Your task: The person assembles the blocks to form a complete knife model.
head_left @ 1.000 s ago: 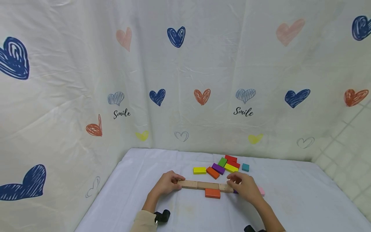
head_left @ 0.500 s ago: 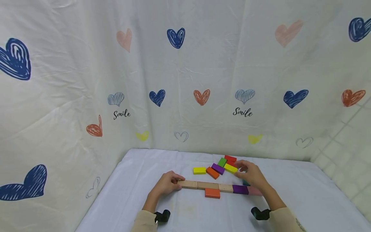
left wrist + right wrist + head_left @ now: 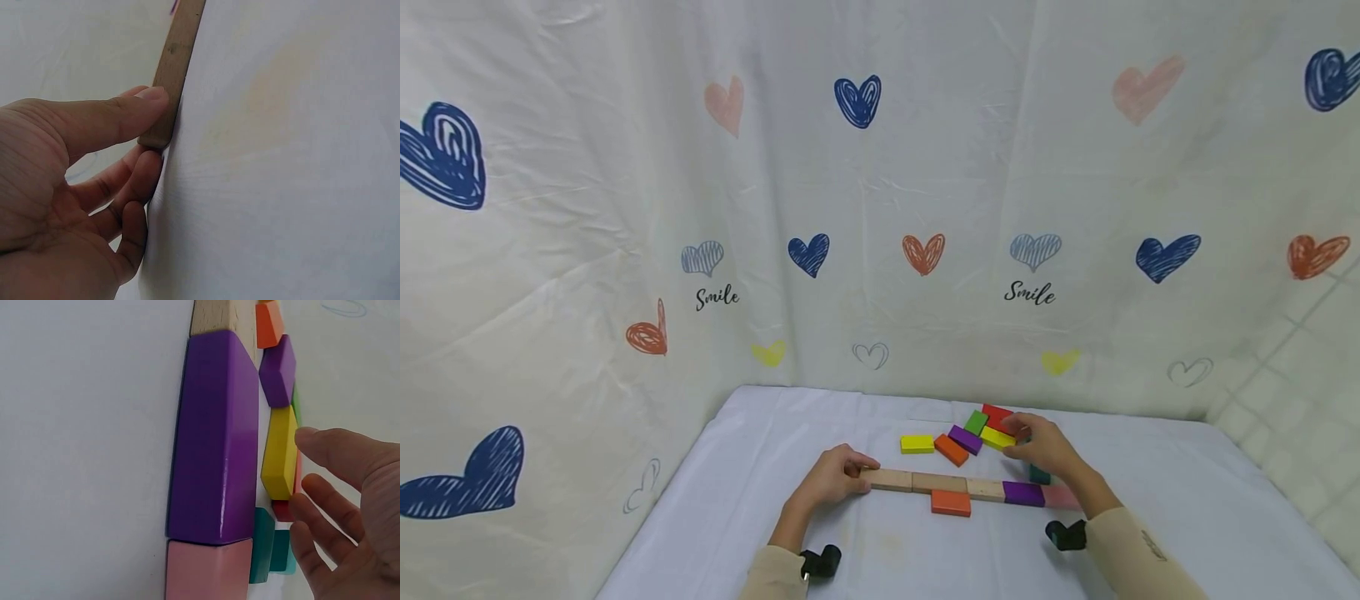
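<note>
A row on the white cloth holds plain wooden blocks [image 3: 940, 482], a purple block [image 3: 1023, 493] and a pink block [image 3: 1060, 497], end to end. At the row's left end my left hand [image 3: 835, 479] pinches the end wooden block [image 3: 177, 59], thumb on its near face and fingers behind. My right hand [image 3: 1048, 446] hovers at the loose pile with its fingers spread loosely. In the right wrist view its thumb tip is beside a yellow block [image 3: 281, 450], and contact cannot be told. Red blocks [image 3: 996, 415] lie partly hidden behind the fingertips.
An orange block [image 3: 951, 503] lies against the row's near side. Behind the row are another yellow block [image 3: 917, 444], an orange block [image 3: 951, 450], a purple block [image 3: 965, 438] and a green block [image 3: 976, 422]. Teal blocks [image 3: 261, 544] lie behind the row's right end, partly under my right hand.
My right hand has gone from the row's right part back to the loose pile, uncovering the purple and pink blocks. My left hand keeps its place on the end wooden block.
</note>
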`<state>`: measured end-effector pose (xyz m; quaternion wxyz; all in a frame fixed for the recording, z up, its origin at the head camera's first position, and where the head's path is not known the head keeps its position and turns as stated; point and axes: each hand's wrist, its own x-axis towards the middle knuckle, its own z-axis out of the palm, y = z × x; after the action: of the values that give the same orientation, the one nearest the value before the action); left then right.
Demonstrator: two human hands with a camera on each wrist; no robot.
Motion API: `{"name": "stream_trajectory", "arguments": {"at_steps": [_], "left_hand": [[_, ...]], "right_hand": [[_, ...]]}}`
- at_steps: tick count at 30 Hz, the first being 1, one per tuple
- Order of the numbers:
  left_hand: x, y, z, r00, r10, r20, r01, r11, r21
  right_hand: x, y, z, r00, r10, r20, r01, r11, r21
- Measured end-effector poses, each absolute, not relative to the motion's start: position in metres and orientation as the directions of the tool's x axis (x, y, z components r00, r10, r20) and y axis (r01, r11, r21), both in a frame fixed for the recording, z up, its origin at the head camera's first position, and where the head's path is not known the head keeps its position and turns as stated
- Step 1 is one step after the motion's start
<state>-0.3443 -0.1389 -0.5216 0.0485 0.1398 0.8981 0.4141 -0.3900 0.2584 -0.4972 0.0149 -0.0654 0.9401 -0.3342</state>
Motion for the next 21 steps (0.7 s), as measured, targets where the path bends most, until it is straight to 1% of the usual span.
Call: {"name": "stream_trajectory", "arguments": {"at_steps": [10,21], "left_hand": [[-0.345,-0.14,-0.524,-0.953,0.3,0.041,0.227,0.62,0.751],[-0.345,-0.139,-0.523,-0.958,0.286,0.019,0.203,0.63,0.75]], "right_hand": [[-0.398,0.255,-0.504,-0.99,-0.142,-0.005,-0.109,0.781,-0.615],[-0.401,0.251,-0.505,-0.986,-0.169,-0.003,-0.135,0.798,-0.588]]}}
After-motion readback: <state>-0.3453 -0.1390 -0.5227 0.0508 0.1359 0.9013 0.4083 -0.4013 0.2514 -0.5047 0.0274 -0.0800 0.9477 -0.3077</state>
